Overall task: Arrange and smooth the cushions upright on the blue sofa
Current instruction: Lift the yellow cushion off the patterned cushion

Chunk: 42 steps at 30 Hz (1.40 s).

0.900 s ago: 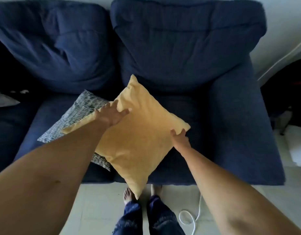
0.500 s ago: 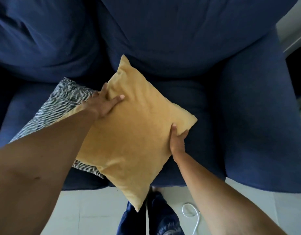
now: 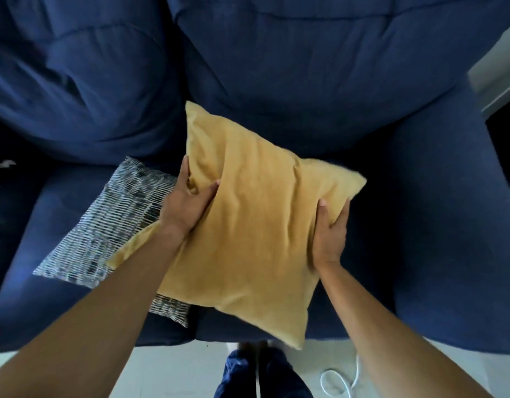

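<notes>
Both hands hold the yellow cushion (image 3: 253,225) over the sofa (image 3: 437,225) seat, in front of the right back pillow (image 3: 319,67). The left hand (image 3: 187,202) has its grip pinched on the cushion's left edge: thumb on the top face, fingers curled behind the fabric, which bunches into a fold there. The right hand (image 3: 331,234) clamps the right edge near the cushion's right corner, thumb on top and fingers wrapped underneath.

The cushion is turned like a diamond, one corner pointing toward the sofa back and the opposite corner hanging past the seat's front edge above the floor (image 3: 176,369). Whether its underside touches the seat is hard to tell from this angle.

A striped cushion (image 3: 113,225) lies flat on the seat to the left, partly under the yellow one and the left forearm. The left back pillow (image 3: 75,81) is creased and slumped. A white cord (image 3: 340,380) loops on the floor near the person's trouser legs (image 3: 248,377).
</notes>
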{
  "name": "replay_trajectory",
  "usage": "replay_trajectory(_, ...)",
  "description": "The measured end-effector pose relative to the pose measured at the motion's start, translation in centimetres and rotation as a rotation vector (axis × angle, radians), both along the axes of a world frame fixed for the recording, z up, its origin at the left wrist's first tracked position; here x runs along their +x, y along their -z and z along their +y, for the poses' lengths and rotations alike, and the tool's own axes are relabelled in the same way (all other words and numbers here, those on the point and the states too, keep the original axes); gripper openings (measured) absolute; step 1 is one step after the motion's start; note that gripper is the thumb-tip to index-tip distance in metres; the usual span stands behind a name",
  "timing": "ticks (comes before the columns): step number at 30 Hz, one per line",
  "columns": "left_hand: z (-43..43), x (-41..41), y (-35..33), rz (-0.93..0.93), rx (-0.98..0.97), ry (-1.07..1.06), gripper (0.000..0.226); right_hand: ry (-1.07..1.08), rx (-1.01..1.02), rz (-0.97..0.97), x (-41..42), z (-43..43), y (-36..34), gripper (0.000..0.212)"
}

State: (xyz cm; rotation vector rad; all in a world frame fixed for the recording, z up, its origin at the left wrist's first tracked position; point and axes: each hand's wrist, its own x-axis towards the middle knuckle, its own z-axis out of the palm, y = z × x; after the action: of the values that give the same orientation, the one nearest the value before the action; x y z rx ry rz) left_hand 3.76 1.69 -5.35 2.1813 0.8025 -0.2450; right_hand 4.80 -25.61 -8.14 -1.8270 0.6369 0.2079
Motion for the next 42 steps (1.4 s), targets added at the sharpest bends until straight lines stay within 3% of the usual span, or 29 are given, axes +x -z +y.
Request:
replay_trajectory(5,-1.9,1.3,-2.7,-0.308,-0.094,-0.172,0.097,-0.139,-0.101,-0.361,7.9,-1.6,-6.2,0.07)
replay_trajectory(9,-3.3,4.6,-3.4,-0.419,-0.167,-0.211,0.085,-0.191,-0.21,-0.502,14.2,-2.5,-9.6,0.067)
replay_trajectory(12,-3.9,7.6,-2.3,-0.387,-0.256,-0.159,0.087,-0.231,-0.277,-0.499,17.5,-3.6,-9.2,0.068)
replay_trajectory(18,-5.2,9.7,1.2,-0.237,-0.45,-0.114,0.106,-0.333,-0.327,-0.228,17.5,-6.4,-2.5,0.076)
replay_trajectory(29,-5.6,9.6,1.0,-0.255,-0.445,-0.165,0.104,-0.238,-0.234,-0.259,16.8,-5.3,-2.1,0.071)
replay_trajectory(33,-5.0,8.5,0.2,-0.252,-0.422,-0.15,0.099,-0.132,-0.325,-0.364,15.4,-3.2,-3.1,0.066)
replay_trajectory(37,-3.7,6.4,-0.9,-0.227,-0.336,-0.176,0.079,-0.188,-0.489,-0.69,13.3,0.8,-4.5,0.055)
replay_trajectory(39,-2.5,4.8,-1.4,-0.204,-0.29,-0.21,0.066,-0.284,-0.415,-0.762,12.0,3.7,-4.9,0.046)
replay_trajectory(42,-0.3,2.2,-1.7,-0.172,-0.186,-0.233,0.054,-0.455,-0.299,-0.701,9.9,7.9,-5.2,0.037)
